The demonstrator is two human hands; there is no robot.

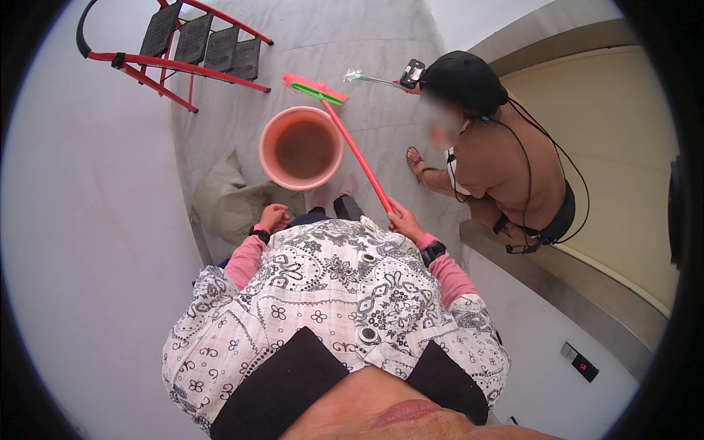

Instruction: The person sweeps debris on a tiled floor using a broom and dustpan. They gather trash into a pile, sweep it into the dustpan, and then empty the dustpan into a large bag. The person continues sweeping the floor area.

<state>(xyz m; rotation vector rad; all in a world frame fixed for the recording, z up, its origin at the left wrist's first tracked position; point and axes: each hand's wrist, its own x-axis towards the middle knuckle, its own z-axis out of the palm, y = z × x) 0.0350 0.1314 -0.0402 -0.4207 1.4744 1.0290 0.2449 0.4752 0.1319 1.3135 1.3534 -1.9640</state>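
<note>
My right hand (pixel 404 220) is closed around the red handle of a broom (pixel 357 151), near its upper end. The broom's green head with pink bristles rests at the far side of a pink plastic bucket (pixel 267 135). Murky brownish liquid (pixel 305 148) stands in the bucket, just beyond my feet. My left hand (pixel 274 218) hangs at my left side with its fingers curled, above a crumpled grey-green sack (pixel 225 203), and nothing shows in it.
A red folding step ladder (pixel 192 66) with black treads stands at the upper left. At the right another person (pixel 506 148) crouches, holding a thin-handled tool (pixel 379 81) low over the tiled floor. Walls rise on both sides, with a pale door panel (pixel 610 137) behind that person.
</note>
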